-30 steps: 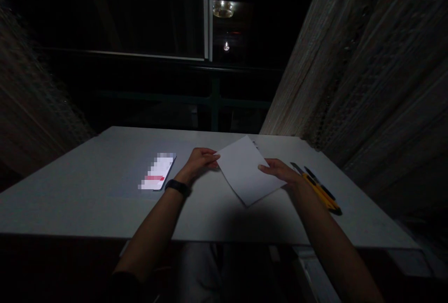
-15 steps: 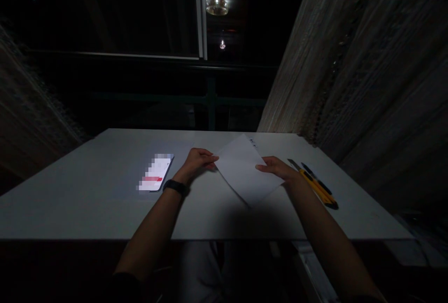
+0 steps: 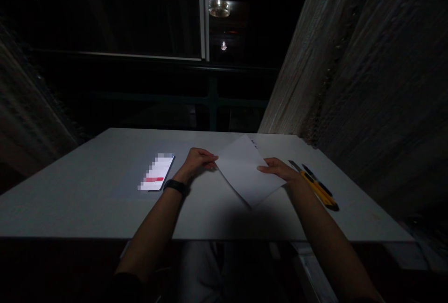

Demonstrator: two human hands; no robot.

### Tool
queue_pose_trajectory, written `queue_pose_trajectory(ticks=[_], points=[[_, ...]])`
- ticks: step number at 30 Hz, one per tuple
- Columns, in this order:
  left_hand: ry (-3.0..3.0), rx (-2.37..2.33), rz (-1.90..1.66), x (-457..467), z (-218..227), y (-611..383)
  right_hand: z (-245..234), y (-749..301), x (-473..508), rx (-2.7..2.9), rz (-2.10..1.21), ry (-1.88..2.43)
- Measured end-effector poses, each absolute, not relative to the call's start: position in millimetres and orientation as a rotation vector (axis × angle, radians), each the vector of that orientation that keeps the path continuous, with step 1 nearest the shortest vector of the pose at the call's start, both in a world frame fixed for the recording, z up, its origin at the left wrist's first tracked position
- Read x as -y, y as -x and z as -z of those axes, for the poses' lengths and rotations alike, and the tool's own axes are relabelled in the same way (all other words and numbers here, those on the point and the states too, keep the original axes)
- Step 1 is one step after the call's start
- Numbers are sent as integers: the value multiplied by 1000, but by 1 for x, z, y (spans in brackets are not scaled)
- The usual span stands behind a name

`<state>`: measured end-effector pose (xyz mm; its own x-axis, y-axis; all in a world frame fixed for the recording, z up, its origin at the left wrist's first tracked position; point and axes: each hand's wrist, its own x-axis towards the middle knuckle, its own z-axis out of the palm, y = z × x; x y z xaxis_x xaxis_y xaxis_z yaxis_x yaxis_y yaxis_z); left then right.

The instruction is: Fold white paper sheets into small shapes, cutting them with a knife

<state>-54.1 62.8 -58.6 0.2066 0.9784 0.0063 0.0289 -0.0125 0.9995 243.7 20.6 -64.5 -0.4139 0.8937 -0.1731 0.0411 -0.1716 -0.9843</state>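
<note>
A white sheet of paper (image 3: 247,172) lies turned like a diamond near the middle of a pale table (image 3: 87,200). My left hand (image 3: 198,161) pinches the sheet's left corner, fingers closed on it. A dark band sits on that wrist. My right hand (image 3: 278,169) grips the right edge with the thumb on top. The room is dim.
A lit phone (image 3: 156,172) lies flat left of my left hand. A yellow utility knife (image 3: 315,189) and a dark pen (image 3: 317,179) lie right of my right hand. Curtains hang on both sides, and a dark window stands behind the table.
Both hands keep their hold on the paper in the same place. Only the view has shifted slightly.
</note>
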Motion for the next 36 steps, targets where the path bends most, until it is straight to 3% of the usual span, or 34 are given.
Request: queue_pose_trajectory(ticks=[11,20,29,36], points=[[-1389,-871,-787,-55,58,53,62,-242,-16,1448,-1703,1033],[-1283,-981,-1023,-61,59,55,68,-242,-18,1448,-1710,1003],[-1361,-874,-821,-57,58,55,70,-245,-22,1462,-1689,1039],[-1216,-820,-898,-61,62,57,65,-247,-22,1397,-1622,1079]])
